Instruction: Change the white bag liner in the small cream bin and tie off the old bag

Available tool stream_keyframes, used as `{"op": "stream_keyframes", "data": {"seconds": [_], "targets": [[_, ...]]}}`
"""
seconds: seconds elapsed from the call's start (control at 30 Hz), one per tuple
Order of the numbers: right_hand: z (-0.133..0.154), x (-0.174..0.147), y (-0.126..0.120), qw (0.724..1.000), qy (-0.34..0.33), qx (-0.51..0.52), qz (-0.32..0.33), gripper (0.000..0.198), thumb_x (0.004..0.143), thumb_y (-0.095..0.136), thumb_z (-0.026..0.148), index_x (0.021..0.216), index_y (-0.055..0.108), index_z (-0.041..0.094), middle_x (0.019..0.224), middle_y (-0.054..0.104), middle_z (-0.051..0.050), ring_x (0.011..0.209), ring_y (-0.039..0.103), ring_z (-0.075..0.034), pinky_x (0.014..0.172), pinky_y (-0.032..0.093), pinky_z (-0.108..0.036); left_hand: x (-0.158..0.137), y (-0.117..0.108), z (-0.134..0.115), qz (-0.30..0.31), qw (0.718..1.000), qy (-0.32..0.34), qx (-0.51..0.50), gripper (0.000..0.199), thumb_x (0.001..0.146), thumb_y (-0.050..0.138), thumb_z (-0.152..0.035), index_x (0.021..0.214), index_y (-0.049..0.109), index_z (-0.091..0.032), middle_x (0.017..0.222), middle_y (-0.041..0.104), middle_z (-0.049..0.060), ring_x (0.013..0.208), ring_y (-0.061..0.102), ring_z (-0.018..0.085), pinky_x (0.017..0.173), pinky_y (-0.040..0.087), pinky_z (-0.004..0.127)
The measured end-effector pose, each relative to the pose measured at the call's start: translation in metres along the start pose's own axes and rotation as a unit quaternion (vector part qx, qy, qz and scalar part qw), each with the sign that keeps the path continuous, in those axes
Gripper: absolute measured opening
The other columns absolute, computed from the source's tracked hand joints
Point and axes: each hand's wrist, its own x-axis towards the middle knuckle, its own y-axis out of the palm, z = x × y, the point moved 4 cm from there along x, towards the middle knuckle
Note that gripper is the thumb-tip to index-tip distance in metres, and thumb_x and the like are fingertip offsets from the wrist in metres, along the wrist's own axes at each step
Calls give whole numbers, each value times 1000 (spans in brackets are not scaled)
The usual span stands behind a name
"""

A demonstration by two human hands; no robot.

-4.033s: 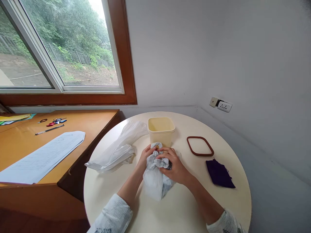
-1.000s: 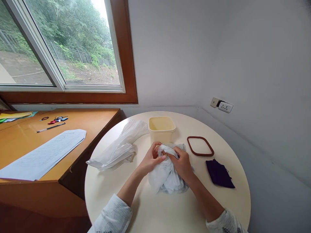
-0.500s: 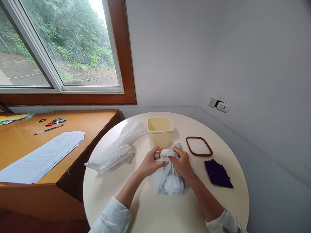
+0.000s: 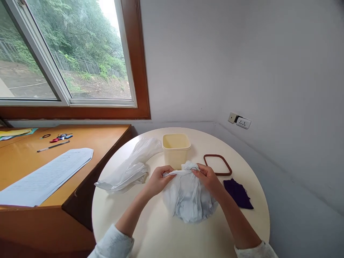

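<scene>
Both forearms reach forward over the round table (image 4: 161, 233), left hand (image 4: 157, 179) and right hand (image 4: 208, 178) each pinched shut on the gathered top of the white plastic bag (image 4: 188, 199), pulling it taut between the fingers. The crinkled, bulging bag sits just below the fingertips, fuller and rounder than half a second ago, when the hands were nearly touching.

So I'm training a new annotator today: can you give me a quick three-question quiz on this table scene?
1. True or false: both hands grip the neck of the white plastic bag.
2. What lies right of the cream tub: A) brown-rimmed lid, B) pen, C) keys?
3. Which hand is nearer the purple cloth?

Key: 1 true, left hand and right hand pinch it. 2 A. 3 right hand.
</scene>
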Motion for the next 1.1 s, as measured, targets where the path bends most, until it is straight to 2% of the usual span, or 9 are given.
{"op": "stream_keyframes", "data": {"seconds": [0.13, 0.27, 0.4, 0.5, 0.63, 0.77, 0.87, 0.97, 1.1], "targets": [[29, -7, -5, 998, 12, -61, 32, 29, 77, 54, 44, 65, 46, 19, 52, 24, 7, 47, 19, -7, 42, 15, -22, -6, -18, -30, 51, 998, -13, 37, 22, 78, 52, -33, 67, 60, -16, 63, 54, 0, 60, 47, 12, 50, 34, 21], [80, -1, -14, 990, -31, -133, 20, 31, 75, 56, 47, 65, 48, 19, 52, 25, 7, 46, 20, -7, 42, 15, -22, 1, -38, -75, 64, 997, -15, 38, 22, 76, 55, -35, 65, 58, -16, 52, 46, -3, 48, 45, 10, 44, 33, 19], [139, 23, -24, 977, -86, -193, -17, 29, 75, 56, 47, 70, 54, 18, 55, 37, 5, 47, 28, -7, 45, 19, -22, 27, -60, -120, 39, 997, 14, 63, 18, 72, 61, -31, 67, 59, -14, 46, 46, -4, 42, 42, 7, 42, 29, 18], [178, 52, -31, 955, -148, -250, -60, 30, 72, 60, 46, 65, 54, 17, 52, 30, 6, 46, 25, -6, 46, 17, -23, 55, -77, -147, 0, 998, 19, 59, 14, 72, 61, -25, 67, 58, -12, 53, 57, 1, 49, 53, 10, 49, 39, 20], [210, 101, -37, 915, -214, -329, -98, 26, 74, 59, 39, 66, 53, 15, 55, 30, 5, 52, 28, -6, 50, 20, -23, 89, -97, -172, -54, 995, 41, 71, 10, 73, 60, -17, 66, 56, -10, 58, 59, 2, 54, 58, 10, 59, 46, 25], [220, 146, -37, 871, -258, -387, -161, 20, 73, 61, 31, 65, 53, 15, 58, 33, 5, 55, 30, -7, 53, 24, -23, 111, -109, -179, -91, 991, 35, 94, 8, 72, 61, -13, 68, 55, -9, 61, 59, 3, 59, 59, 12, 66, 48, 31], [212, 169, -30, 857, -261, -409, -175, 17, 72, 60, 28, 62, 52, 16, 58, 36, 5, 55, 32, -8, 54, 25, -23, 124, -110, -170, -92, 990, 23, 107, 7, 70, 63, -13, 70, 57, -9, 61, 58, 4, 61, 59, 13, 69, 48, 33], [191, 185, -21, 866, -245, -409, -149, 14, 72, 58, 25, 63, 55, 16, 55, 40, 5, 55, 35, -8, 54, 26, -23, 135, -108, -150, -85, 989, 6, 117, 11, 65, 67, -14, 70, 59, -9, 59, 58, 3, 60, 58, 13, 67, 47, 33], [158, 196, -11, 897, -201, -388, -61, 8, 71, 56, 21, 68, 61, 15, 56, 49, 4, 55, 40, -8, 53, 28, -22, 141, -107, -123, -75, 988, -12, 131, 15, 57, 70, -13, 69, 62, -11, 56, 58, 2, 58, 56, 14, 63, 44, 30]]}}
